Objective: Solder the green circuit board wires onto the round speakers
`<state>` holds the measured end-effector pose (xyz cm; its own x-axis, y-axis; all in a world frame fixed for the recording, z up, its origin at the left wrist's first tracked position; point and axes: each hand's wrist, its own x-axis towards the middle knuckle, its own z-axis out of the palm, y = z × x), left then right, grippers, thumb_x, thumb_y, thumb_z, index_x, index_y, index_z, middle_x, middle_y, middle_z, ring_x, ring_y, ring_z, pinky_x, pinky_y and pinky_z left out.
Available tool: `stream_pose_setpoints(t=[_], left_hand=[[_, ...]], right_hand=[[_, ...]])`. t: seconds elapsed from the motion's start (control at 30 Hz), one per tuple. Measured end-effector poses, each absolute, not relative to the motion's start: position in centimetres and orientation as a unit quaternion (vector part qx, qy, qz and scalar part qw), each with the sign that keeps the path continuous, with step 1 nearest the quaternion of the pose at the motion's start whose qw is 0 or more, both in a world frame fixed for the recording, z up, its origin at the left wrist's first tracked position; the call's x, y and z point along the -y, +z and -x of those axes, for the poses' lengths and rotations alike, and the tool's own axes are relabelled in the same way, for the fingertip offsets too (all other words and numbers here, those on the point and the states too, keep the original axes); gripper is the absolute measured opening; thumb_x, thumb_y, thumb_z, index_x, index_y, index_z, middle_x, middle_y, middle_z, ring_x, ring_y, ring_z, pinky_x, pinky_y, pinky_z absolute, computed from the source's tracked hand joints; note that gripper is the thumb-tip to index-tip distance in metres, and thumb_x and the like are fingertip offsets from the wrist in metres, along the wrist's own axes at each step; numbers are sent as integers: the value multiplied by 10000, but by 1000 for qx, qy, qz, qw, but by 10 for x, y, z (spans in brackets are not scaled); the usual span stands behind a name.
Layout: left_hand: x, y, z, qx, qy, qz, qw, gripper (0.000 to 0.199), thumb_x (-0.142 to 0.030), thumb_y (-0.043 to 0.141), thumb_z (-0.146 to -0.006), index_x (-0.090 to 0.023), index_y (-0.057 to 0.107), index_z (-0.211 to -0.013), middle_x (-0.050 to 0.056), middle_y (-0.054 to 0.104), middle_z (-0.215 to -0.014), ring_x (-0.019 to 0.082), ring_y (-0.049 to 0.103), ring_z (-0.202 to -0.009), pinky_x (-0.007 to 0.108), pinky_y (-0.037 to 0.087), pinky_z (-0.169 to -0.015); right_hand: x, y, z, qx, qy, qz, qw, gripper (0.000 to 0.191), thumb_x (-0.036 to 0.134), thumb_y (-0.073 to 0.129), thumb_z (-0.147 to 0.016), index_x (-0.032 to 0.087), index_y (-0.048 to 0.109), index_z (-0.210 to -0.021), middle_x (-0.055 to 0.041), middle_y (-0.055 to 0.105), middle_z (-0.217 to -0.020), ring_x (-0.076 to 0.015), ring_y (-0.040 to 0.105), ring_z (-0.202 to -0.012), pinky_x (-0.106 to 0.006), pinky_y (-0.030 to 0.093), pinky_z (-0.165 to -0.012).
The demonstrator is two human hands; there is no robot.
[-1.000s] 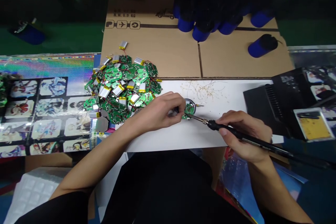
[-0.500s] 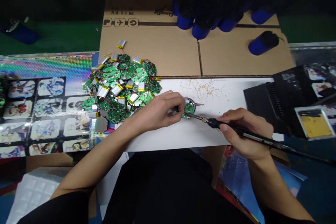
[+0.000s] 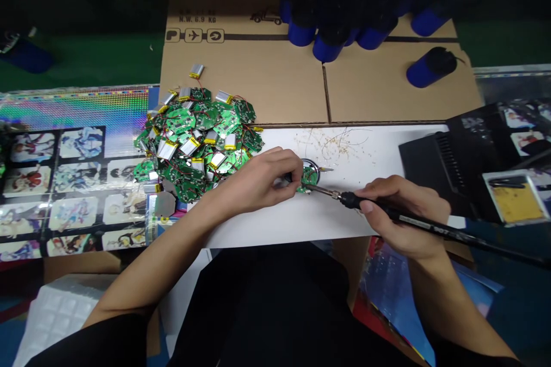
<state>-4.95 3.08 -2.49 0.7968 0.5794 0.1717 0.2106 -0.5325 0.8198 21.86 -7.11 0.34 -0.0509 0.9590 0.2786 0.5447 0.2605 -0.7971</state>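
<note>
Your right hand [image 3: 407, 215] grips the long black soldering iron [image 3: 350, 200], its tip at the small green circuit board [image 3: 309, 175], midway between the front and back edges of the flat white tabletop [image 3: 267, 225]. Your left hand [image 3: 271, 180] has its fingertips together; I can't tell on what. This board looks partly done.

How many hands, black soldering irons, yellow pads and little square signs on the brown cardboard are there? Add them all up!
Bare hands (left hand, right hand): 2
Long black soldering iron: 1
Flat yellow pad: 1
Square black-outlined signs on brown cardboard: 3
Total: 7
</note>
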Motion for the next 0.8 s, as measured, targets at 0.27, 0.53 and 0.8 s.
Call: stream_pose_setpoints(t=[0.27,0.53,0.8], left_hand=[[-31,-23,48,-233,215,-849,423,99,-114,597,-996,-185,649,-951,42,712,-1012,190,651,-1001,320,499,-940],[-31,-21,48,-238,211,-851,417,97,-108,599,-981,-186,646,-947,44,710,-1014,189,652,-995,315,508,-915],[-32,-20,49,-237,209,-851,418,101,-109,590,-981,-188,642,-944,46,706,-1011,190,645,-991,315,507,-912]], right_hand=[[70,7,-220,675,279,554,400,51,199,787,-839,243,775,-864,25,788,-718,-111,711,-553,-193,546,-517],[71,8,-220,665,273,573,394,43,204,787,-842,246,785,-850,27,789,-689,-108,678,-504,-198,499,-465],[69,7,-219,668,290,555,401,74,180,792,-824,245,787,-860,14,781,-710,-128,696,-532,-223,520,-475]])
